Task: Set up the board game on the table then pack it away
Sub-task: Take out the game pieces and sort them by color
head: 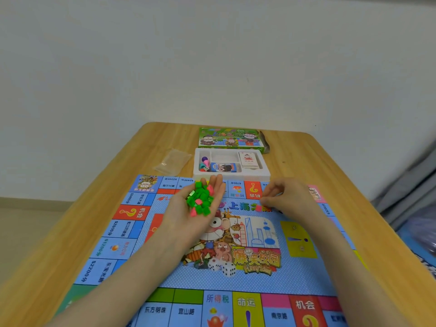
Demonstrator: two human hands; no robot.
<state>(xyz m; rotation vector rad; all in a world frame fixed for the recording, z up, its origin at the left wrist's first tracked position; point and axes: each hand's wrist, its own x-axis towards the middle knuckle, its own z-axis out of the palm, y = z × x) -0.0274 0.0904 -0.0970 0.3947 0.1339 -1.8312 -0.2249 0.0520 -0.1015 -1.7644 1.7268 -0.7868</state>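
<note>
- the game board [259, 282] lies flat and open on the table [330, 173]. it fills the lower half of the frame, and both forearms reach over it.
- the left hand [180, 217] is at the centre of the frame, palm up and a little cupped, with the fingers nearly straight. it carries a heap of small green and pink houses [200, 199] and does not close around them.
- the right hand [290, 197] is at centre right, low over the far edge of the board. its fingers curl toward the thumb, but i cannot tell if a house is pinched between them or if they are only near to each other.
- i judge the step is to move the houses one by one between the board and the heap. whether this belongs to setting up or to packing, the frame does not say.
- to do it well, hold the left palm level and cupped, because the heap is loose and a tilt will spill it. it is better to work above the board, so a fallen house stays easy to find.
- just beyond the fingertips, the white tray [266, 172] holds a card deck [249, 159] and coloured pawns [204, 161].
- left of the tray lies a clear plastic bag [172, 161], which looks empty and is perhaps for the houses.
- farthest is the green box lid [230, 138], near the wall.
</note>
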